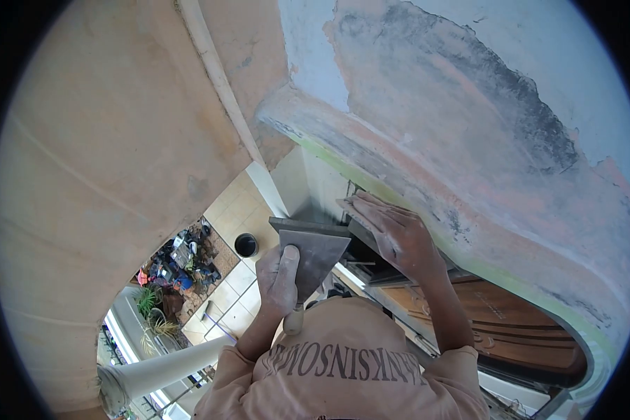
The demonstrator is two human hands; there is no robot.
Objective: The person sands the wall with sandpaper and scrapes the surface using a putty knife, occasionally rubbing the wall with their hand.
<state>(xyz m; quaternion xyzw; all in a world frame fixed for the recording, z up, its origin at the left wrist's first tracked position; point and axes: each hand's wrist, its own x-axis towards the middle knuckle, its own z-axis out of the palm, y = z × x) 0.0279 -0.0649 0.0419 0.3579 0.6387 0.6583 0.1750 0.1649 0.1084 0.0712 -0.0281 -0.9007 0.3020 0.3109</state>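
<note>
Left hand (278, 280) is clamped on the wide scraper (313, 253) at frame centre; right hand (395, 234) lies flat, fingers spread, on the arch wall (469, 140). Best keep the blade low, strokes even.

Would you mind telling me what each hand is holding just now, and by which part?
The left hand grips a wide putty knife by its handle, thumb lying on the blade. The right hand holds nothing; it lies flat against the wall moulding.

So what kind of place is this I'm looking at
Probably a building front under repair, seen from high up. The wall shows peeling, scraped paint above a wooden arched door, the left hand holds a wide scraper, and a tiled floor lies far below.
</note>
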